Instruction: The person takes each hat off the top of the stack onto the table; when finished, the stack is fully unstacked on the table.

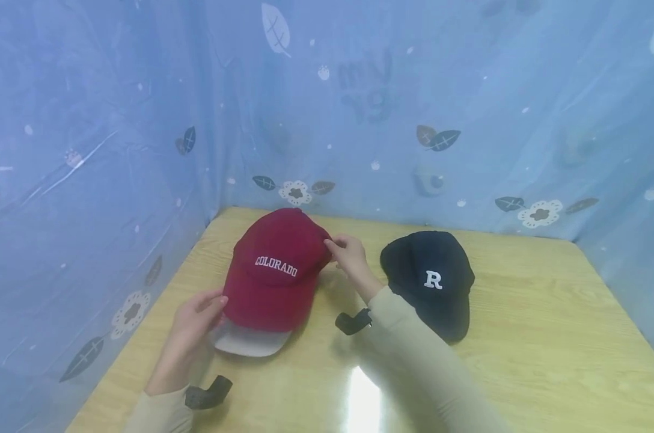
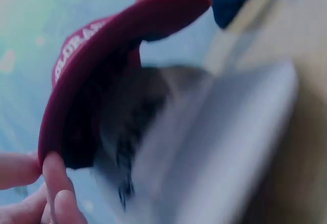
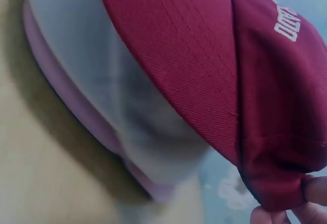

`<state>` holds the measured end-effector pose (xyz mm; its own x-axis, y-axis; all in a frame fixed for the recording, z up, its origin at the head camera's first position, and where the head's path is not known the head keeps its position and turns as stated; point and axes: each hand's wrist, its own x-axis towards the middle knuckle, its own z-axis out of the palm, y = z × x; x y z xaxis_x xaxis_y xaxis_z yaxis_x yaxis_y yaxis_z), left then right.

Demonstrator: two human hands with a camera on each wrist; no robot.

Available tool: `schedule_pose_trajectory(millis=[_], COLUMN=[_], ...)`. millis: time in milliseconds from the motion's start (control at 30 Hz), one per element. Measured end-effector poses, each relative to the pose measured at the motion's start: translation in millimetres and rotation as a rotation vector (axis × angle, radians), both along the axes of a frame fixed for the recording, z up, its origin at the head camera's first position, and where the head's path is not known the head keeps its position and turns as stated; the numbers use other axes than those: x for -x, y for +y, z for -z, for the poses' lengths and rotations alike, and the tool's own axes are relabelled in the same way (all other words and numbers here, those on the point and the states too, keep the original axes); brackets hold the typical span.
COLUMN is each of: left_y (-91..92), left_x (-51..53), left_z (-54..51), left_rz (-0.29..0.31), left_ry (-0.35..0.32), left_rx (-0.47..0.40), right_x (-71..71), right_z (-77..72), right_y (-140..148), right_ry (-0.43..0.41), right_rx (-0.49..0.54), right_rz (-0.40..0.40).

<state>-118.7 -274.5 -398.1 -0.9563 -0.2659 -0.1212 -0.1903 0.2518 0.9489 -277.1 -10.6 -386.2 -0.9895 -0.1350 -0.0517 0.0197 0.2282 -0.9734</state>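
A red cap (image 1: 273, 270) with white COLORADO lettering is held over a light grey cap (image 1: 250, 340), whose brim sticks out below it. My left hand (image 1: 193, 322) pinches the left edge of the red brim; in the left wrist view its fingers (image 2: 59, 183) grip that brim edge. The right hand (image 1: 353, 258) pinches the red cap's right side near the back, as the right wrist view also shows at the cap's lower edge (image 3: 278, 191). A gap separates the red brim from the grey cap (image 2: 204, 147). A pinkish edge (image 3: 76, 96) shows beneath the grey cap.
A black cap (image 1: 432, 279) with a white R lies on the wooden table (image 1: 543, 313) to the right, close to my right forearm. Blue patterned curtains (image 1: 359, 108) stand behind the table and at both sides. Dark wrist-mounted pieces (image 1: 209, 394) hang beside the wrists.
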Motion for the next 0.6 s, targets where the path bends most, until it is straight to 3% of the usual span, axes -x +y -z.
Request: schedule_pose_trajectory(millis=[100,267,367,600], left_y=[18.7,56.3,80.1,122.8], left_x=[7.0,24.1,33.2,46.0], left_z=[-7.0,-9.7,-6.3,11.7], left_rz=[0.008,0.048,0.070,0.075], left_ry=[0.067,0.115,0.107,0.075], left_rx=[-0.092,-0.238,-0.293,-0.326], right_x=[4.9,13.6,15.9,22.8], right_z=[-11.9,-24.6,-28.9,-26.0], right_y=[19,60,86,126], right_ry=[0.016,0.045,0.055,0.060], right_rx=[-0.021,-0.064,-0.101,-0.285], right_rz=[0.008,0.029,0.048,0.042])
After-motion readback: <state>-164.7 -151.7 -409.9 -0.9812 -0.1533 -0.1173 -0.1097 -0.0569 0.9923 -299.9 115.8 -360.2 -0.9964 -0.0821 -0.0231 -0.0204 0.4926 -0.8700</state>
